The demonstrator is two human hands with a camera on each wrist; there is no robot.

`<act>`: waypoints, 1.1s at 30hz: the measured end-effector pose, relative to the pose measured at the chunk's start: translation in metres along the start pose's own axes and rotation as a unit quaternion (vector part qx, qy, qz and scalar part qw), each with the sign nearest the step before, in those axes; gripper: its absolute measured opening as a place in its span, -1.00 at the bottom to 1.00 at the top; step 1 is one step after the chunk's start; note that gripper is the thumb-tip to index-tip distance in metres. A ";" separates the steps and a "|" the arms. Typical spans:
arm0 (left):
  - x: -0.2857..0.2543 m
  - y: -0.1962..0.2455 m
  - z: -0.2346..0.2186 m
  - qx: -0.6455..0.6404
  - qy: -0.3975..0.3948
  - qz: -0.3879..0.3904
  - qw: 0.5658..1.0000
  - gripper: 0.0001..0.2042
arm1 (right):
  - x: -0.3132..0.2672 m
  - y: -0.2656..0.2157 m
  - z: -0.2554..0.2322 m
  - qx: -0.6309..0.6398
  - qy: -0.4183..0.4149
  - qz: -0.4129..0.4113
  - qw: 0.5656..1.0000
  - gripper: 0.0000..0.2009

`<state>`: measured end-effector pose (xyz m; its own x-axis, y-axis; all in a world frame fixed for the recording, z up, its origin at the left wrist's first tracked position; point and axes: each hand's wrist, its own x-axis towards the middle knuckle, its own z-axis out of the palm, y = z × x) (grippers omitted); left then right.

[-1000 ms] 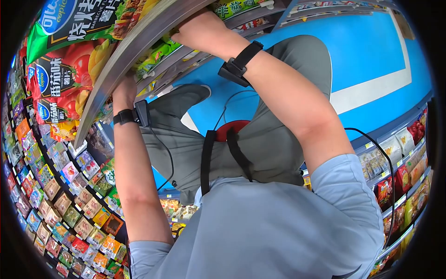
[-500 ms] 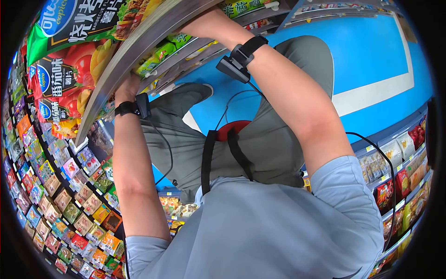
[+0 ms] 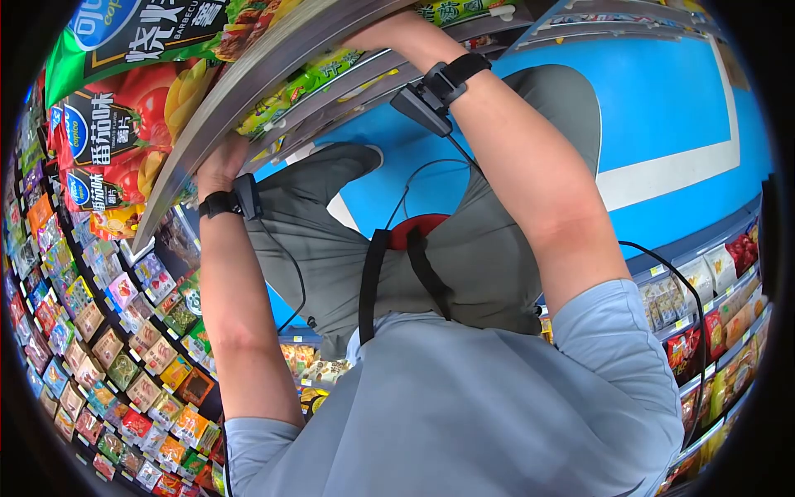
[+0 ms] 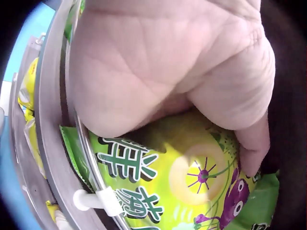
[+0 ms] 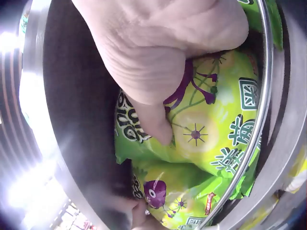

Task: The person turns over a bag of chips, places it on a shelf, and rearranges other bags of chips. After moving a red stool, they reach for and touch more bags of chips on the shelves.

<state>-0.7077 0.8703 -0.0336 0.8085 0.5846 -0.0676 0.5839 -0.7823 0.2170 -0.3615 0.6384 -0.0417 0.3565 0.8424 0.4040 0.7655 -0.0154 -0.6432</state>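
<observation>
Here: left hand point(image 4: 168, 72) and right hand point(image 5: 158, 57) both grip green snack bag point(image 5: 211, 129) behind shelf rail point(image 5: 261, 96).

right hand point(image 5: 163, 52) gripping green snack bag point(image 5: 216, 129), behind wire shelf rail point(image 5: 261, 110)

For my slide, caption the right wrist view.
Right hand grips a green snack bag behind the shelf's wire rail.

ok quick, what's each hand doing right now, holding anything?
Left hand: pressed on a green snack bag, thumb beside it; grip cannot be told.
Right hand: thumb curled onto a green snack bag, holding it.
</observation>
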 end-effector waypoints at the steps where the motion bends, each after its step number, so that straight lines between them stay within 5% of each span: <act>1: -0.004 0.010 -0.005 -0.103 0.005 -0.037 0.994 -0.76 | -0.001 -0.002 -0.001 0.000 -0.001 0.000 1.000 -0.56; 5: -0.007 0.015 -0.015 0.141 -0.042 -0.060 0.987 -0.78 | -0.003 -0.018 -0.023 0.102 -0.019 -0.004 0.995 -0.58; 7: -0.008 -0.017 0.004 -0.212 -0.036 -0.130 0.968 -0.73 | -0.004 -0.030 -0.041 0.141 -0.038 -0.012 0.989 -0.58; 8: -0.006 -0.023 0.010 -0.214 -0.036 -0.131 0.967 -0.73 | -0.005 -0.035 -0.048 0.139 -0.048 -0.013 0.989 -0.58; 10: -0.002 -0.017 0.016 -0.461 0.007 -0.162 0.873 -0.61 | -0.009 -0.032 -0.051 0.139 -0.059 -0.018 0.988 -0.59; 13: -0.007 -0.014 0.006 -0.753 0.082 -0.185 0.626 -0.38 | -0.016 -0.014 -0.035 0.260 -0.018 0.018 0.965 -0.67; 21: 0.006 0.031 -0.007 -0.746 0.093 -0.163 0.639 -0.44 | -0.015 0.029 -0.015 0.088 0.001 0.004 0.996 -0.68; 23: 0.007 0.018 -0.005 -0.502 0.083 -0.100 0.855 -0.44 | -0.014 0.028 -0.017 0.015 0.022 -0.002 1.000 -0.69; 24: 0.008 0.012 -0.004 -0.358 0.074 -0.064 0.929 -0.44 | -0.012 0.027 -0.017 0.041 0.011 -0.005 0.999 -0.69; 26: 0.010 0.001 0.001 -0.045 0.049 0.016 0.998 -0.44 | -0.011 0.027 -0.019 0.066 0.002 -0.007 0.998 -0.69; 27: 0.011 0.021 -0.005 -0.047 0.048 0.017 0.998 -0.44 | -0.010 0.020 -0.027 0.037 -0.031 0.023 0.999 -0.68; 28: 0.013 0.059 -0.017 -0.456 0.076 -0.100 0.881 -0.44 | -0.009 0.016 -0.033 0.008 -0.063 0.053 0.997 -0.68; 29: 0.014 0.080 -0.025 -0.776 0.089 -0.198 0.592 -0.43 | -0.010 0.020 -0.029 0.007 -0.063 0.053 0.997 -0.68; 33: 0.016 0.066 -0.016 -0.755 0.115 -0.215 0.608 -0.43 | -0.011 0.034 -0.004 0.091 -0.011 0.030 0.995 -0.68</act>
<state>-0.6574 0.8320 -0.0044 0.4716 0.8158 -0.3347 -0.1371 0.4428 0.8861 -0.3373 0.6262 -0.0656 0.3847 0.8548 0.3483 0.6336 0.0299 -0.7731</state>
